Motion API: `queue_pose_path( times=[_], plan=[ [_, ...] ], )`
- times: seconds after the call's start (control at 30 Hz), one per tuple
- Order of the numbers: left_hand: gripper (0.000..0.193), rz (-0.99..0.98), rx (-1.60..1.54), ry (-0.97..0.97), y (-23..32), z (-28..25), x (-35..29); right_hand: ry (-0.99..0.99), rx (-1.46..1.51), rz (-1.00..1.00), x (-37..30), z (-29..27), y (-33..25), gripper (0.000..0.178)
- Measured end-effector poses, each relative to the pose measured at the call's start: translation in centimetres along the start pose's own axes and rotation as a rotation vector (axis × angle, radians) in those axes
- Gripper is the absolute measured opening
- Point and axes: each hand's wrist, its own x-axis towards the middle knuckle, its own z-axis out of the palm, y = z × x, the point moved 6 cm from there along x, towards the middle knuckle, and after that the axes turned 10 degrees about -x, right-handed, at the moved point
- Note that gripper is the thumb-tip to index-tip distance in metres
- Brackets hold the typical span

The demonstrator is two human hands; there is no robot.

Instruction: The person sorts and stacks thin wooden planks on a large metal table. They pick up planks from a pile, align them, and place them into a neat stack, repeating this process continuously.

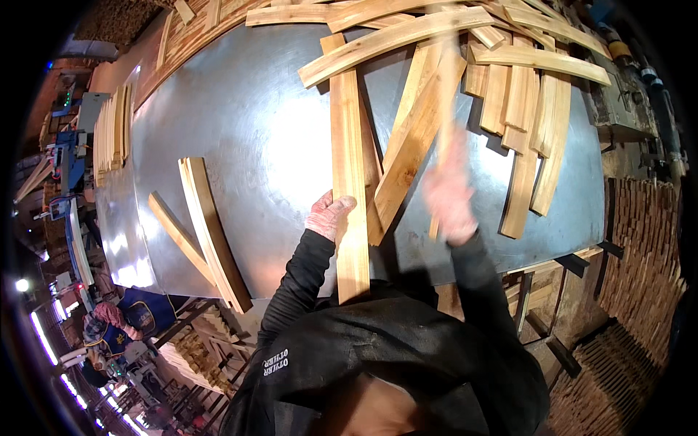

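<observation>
My left hand (331, 215), in a pale reddish glove, grips the side of a long grooved wooden board (347, 138), thumb on its upper face. The board's near end reaches my dark top, and its far end lies under a crossing plank (392, 45). Motion smears my right hand (449, 195), also gloved; its fingers seem closed around a narrow wooden strip (446, 102), blurred too, pointing away from me. Between the hands, wider boards (418, 138) lie aslant on the metal table (269, 189).
Overlapping boards (520, 109) cover the table's far right. Two pieces (207, 225) rest near the left front edge, and upright slats (113, 134) stand at far left. Stacked wood (640, 254) fills the right side below the table. Another person (109, 327) is at lower left, near machinery.
</observation>
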Motion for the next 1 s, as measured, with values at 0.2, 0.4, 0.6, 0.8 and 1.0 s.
queue_pose_path(
  times=[0.2, 0.4, 0.6, 0.8, 1.0],
  plan=[
    [0.054, -0.140, -0.525, -0.025, -2.0, -0.3, 1.6, -0.884, -0.211, -0.430, -7.0, 1.8, -9.6, 0.063],
    [0.036, -0.004, -0.108, -0.033, -2.3, -2.9, 1.6, -0.251, -1.113, -0.671, 18.2, 8.6, -0.4, 0.064],
    [0.046, 0.163, 0.209, 0.008, -1.7, -5.8, 1.1, -0.596, -0.773, -0.471, 29.6, 16.2, 3.6, 0.076],
    [0.073, 0.076, -0.479, 0.260, -1.7, -7.4, 3.8, -1.013, -0.160, -0.272, 11.8, 11.6, -11.5, 0.066],
    [0.058, 0.022, -0.542, 0.123, -1.0, -4.5, 4.8, -0.301, -0.294, -0.223, 2.3, 9.9, -8.7, 0.097]
  ],
)
